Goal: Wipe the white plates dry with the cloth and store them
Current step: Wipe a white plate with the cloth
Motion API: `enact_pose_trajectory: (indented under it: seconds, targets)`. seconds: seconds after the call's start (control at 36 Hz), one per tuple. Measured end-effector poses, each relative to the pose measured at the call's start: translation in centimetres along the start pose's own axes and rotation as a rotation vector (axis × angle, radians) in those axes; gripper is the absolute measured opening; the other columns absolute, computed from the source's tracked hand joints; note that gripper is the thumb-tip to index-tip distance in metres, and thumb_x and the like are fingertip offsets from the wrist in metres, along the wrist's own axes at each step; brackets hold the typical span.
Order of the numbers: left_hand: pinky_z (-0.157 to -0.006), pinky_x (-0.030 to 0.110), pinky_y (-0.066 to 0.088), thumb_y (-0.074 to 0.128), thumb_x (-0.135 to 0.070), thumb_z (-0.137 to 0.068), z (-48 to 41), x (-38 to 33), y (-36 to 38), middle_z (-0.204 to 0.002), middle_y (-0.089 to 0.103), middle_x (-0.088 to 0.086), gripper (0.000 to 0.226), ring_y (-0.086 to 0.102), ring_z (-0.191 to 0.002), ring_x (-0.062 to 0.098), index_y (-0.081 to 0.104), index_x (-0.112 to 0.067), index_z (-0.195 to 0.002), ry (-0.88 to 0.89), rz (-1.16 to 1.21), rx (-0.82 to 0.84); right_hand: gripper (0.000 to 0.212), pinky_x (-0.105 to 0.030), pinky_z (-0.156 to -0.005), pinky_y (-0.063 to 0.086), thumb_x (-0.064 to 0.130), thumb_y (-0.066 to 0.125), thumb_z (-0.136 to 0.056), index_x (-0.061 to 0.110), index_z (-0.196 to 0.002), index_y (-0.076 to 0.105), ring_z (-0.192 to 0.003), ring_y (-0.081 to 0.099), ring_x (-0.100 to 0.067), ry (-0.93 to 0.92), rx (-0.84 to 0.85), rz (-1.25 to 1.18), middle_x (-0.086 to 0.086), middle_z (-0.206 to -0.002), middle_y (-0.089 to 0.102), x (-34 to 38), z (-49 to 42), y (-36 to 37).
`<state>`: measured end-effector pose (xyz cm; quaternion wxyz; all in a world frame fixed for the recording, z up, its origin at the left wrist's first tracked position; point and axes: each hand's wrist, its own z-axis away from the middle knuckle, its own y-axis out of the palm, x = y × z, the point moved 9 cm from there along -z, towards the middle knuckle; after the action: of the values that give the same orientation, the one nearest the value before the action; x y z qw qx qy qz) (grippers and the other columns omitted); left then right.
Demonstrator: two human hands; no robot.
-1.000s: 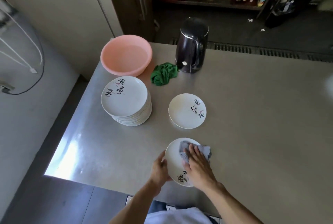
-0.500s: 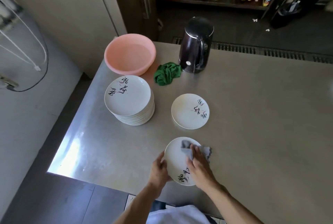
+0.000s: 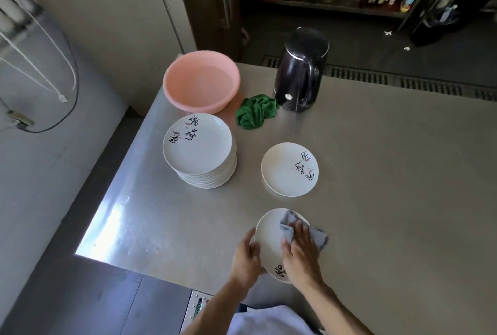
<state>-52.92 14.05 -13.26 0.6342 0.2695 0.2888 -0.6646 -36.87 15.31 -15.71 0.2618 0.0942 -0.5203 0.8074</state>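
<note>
Plates: I count one tall stack (image 3: 197, 143), one single plate (image 3: 285, 173) to its right and one near plate (image 3: 269, 237) at the table's (image 3: 376, 173) front edge, all white with black brush lettering and pink flecks. The left hand (image 3: 246, 262) curls its fingers round the near plate's rim, while the right hand (image 3: 301, 256) presses one grey cloth (image 3: 317, 237) onto it, fingers laid straight. Behind I see one pink basin (image 3: 201, 81), one green cloth (image 3: 256, 111) and one dark kettle (image 3: 301, 70).
</note>
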Motion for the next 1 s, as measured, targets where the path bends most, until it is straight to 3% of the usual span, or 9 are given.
enact_pose_trajectory:
  seconds: [0.11,0.17,0.31,0.42,0.47,0.58,0.78,0.92,1.0]
  targets:
    - [-0.080,0.062,0.060,0.039,-0.003,-0.106,0.2,-0.2,0.0,-0.113,0.073,0.013,0.035,0.073,-0.101,0.030,0.054,-0.019,-0.134,0.035,-0.066,0.022,0.058,-0.007,-0.111,-0.015,0.031,0.032,-0.108,0.020,-0.155,0.000,-0.143,-0.020,0.011,-0.329,0.190,-0.207,0.010,-0.161,-0.005,4.9,1.3,1.4]
    - [-0.080,0.063,0.060,0.040,-0.003,-0.106,0.2,-0.2,-0.4,-0.114,0.074,0.011,0.035,0.073,-0.104,0.031,0.057,-0.017,-0.133,0.050,-0.070,0.013,0.057,-0.008,-0.113,-0.013,0.033,0.031,-0.108,0.022,-0.157,0.003,-0.147,-0.015,0.008,-0.376,0.225,-0.209,0.011,-0.163,-0.002,5.4,1.1,1.6]
    - [-0.066,0.052,0.064,0.040,-0.001,-0.105,0.1,0.5,-1.4,-0.102,0.074,0.011,0.037,0.074,-0.090,0.025,0.054,-0.020,-0.133,0.022,0.002,-0.106,0.064,-0.032,-0.123,-0.005,0.039,0.024,-0.107,0.008,-0.159,0.004,-0.155,-0.001,-0.017,-0.035,0.021,0.148,-0.008,-0.167,0.003,1.4,-1.0,-0.7]
    - [-0.069,0.040,0.056,0.051,-0.013,-0.096,0.1,0.1,-1.5,-0.103,0.066,0.016,0.012,0.065,-0.087,0.025,0.050,-0.013,-0.108,-0.023,0.093,-0.170,0.061,-0.031,-0.124,-0.001,0.031,0.030,-0.109,0.002,-0.157,0.008,-0.154,0.003,-0.018,-0.022,0.101,-0.166,-0.011,-0.167,0.007,3.0,-0.6,-0.8]
    - [-0.074,0.042,0.052,0.058,-0.024,-0.082,-0.4,0.1,-1.7,-0.098,0.060,0.017,0.027,0.061,-0.083,0.023,0.047,-0.008,-0.100,-0.033,0.089,-0.172,0.059,-0.033,-0.125,0.002,0.026,0.036,-0.109,0.008,-0.159,0.010,-0.154,0.002,-0.014,-0.117,0.263,-0.466,-0.003,-0.167,0.007,5.1,0.6,0.1]
    - [-0.069,0.039,0.062,0.055,-0.004,-0.099,-0.6,0.8,-0.9,-0.108,0.074,0.011,0.024,0.075,-0.089,0.020,0.052,-0.018,-0.117,-0.060,0.239,-0.081,0.057,-0.036,-0.126,-0.002,0.030,0.036,-0.109,0.020,-0.160,0.013,-0.152,-0.007,-0.007,-0.195,0.366,-0.496,0.004,-0.167,0.003,6.2,1.0,0.9]
    - [-0.073,0.044,0.063,0.039,0.016,-0.093,1.0,0.6,1.6,-0.107,0.078,0.009,0.060,0.076,-0.094,0.024,0.055,-0.024,-0.135,-0.092,0.242,0.156,0.063,-0.029,-0.123,0.000,0.031,0.033,-0.108,0.001,-0.157,0.008,-0.154,0.004,-0.019,0.067,0.083,-0.170,-0.013,-0.167,0.006,2.6,-1.7,-1.2]
    - [-0.076,0.043,0.063,0.055,-0.005,-0.085,1.0,0.0,2.0,-0.110,0.077,0.010,0.053,0.075,-0.092,0.023,0.059,-0.028,-0.132,-0.067,0.240,0.207,0.052,-0.005,-0.110,-0.012,0.024,0.032,-0.109,0.015,-0.158,0.016,-0.147,-0.003,0.001,-0.337,0.299,-0.301,0.012,-0.159,0.007,7.1,1.2,0.3]
    - [-0.075,0.049,0.063,0.044,0.004,-0.079,0.8,0.3,1.4,-0.112,0.076,0.013,0.067,0.075,-0.097,0.027,0.056,-0.030,-0.136,-0.054,0.238,0.206,0.053,-0.010,-0.115,-0.006,0.023,0.034,-0.109,0.010,-0.158,0.016,-0.152,0.002,-0.007,-0.244,0.228,-0.266,0.005,-0.163,0.009,5.4,0.0,-0.3]
